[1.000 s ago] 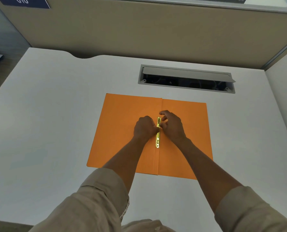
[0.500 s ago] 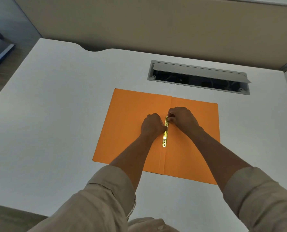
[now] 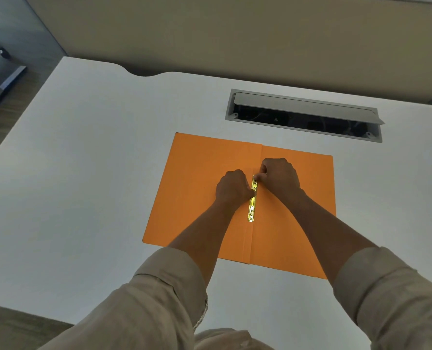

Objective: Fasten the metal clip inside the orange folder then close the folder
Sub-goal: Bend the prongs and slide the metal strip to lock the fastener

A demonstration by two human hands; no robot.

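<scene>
An orange folder (image 3: 199,178) lies open and flat on the white desk (image 3: 83,173). A gold metal clip (image 3: 252,207) runs along the folder's centre fold. My left hand (image 3: 232,186) is curled with its thumb pressed on the clip's middle from the left. My right hand (image 3: 279,176) is curled too, its fingertips pinching the clip's far end. The clip's upper part is hidden under my fingers; its near end shows bare.
A grey cable tray (image 3: 303,114) with its lid raised is set into the desk just behind the folder. A beige partition wall (image 3: 235,34) stands along the back. The desk's left edge drops to a wooden floor (image 3: 5,102).
The camera has tilted and shifted, so the folder sits further right in view. Both hands stay on the clip; my right fingers have closed more tightly over its far end.
</scene>
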